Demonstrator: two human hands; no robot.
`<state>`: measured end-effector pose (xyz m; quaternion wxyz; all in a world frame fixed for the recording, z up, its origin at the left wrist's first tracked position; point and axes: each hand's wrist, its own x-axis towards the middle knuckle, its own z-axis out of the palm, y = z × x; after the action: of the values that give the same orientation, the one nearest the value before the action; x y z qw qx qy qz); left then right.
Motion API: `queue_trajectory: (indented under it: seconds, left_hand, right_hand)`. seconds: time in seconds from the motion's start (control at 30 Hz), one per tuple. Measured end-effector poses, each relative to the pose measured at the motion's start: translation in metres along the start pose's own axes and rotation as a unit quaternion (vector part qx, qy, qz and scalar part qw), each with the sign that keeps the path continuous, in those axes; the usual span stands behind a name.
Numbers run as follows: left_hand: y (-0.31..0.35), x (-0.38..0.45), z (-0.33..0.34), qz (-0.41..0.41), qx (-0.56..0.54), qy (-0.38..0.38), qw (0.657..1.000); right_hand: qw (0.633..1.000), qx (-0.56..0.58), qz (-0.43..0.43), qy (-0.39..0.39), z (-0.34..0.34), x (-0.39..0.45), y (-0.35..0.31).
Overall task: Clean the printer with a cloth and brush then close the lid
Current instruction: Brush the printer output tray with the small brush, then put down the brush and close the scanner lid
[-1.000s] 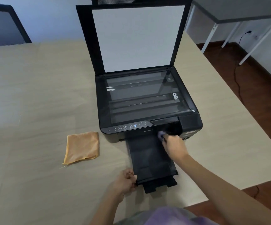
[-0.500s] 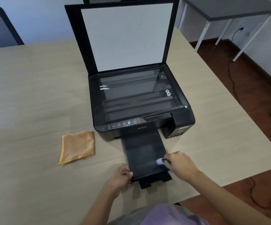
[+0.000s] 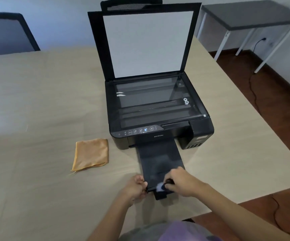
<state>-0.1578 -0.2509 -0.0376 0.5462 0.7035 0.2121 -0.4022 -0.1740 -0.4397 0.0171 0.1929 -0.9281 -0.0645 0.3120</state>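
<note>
A black printer (image 3: 201,126) stands on the beige table with its scanner lid (image 3: 147,44) raised upright and the glass bare. Its black output tray (image 3: 159,160) is pulled out toward me. My right hand (image 3: 180,183) grips a small brush (image 3: 160,186) with pale bristles, pressed on the tray's near end. My left hand (image 3: 136,187) pinches the tray's near left corner. An orange cloth (image 3: 91,153) lies flat on the table, left of the tray, apart from both hands.
The beige table (image 3: 36,105) ends at an edge close on the right, over a wooden floor with a black cable (image 3: 252,91). A dark chair (image 3: 6,33) stands far left. A grey side table (image 3: 252,14) stands at the back right.
My right hand drew the brush from the printer's front opening down along the tray to its near end, then a little left. My left hand has stayed on the tray's corner.
</note>
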Motion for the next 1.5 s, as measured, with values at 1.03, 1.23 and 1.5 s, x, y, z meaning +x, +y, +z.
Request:
queue_trajectory:
  seconds: [1.03, 1.23, 1.5]
  left_hand:
    - [-0.081, -0.002, -0.154, 0.082, -0.091, 0.304, 0.945]
    - [-0.083, 0.01, -0.164, 0.043, -0.063, 0.337, 0.938]
    - [0.0, -0.022, -0.194, 0.106, 0.03, 0.497, 0.861]
  right_hand:
    - [0.976, 0.214, 0.05, -0.01, 0.087, 0.122, -0.176]
    - [0.988, 0.15, -0.024, -0.042, 0.085, 0.125, -0.178]
    - [0.969, 0.166, -0.176, 0.056, -0.036, 0.08, -0.135]
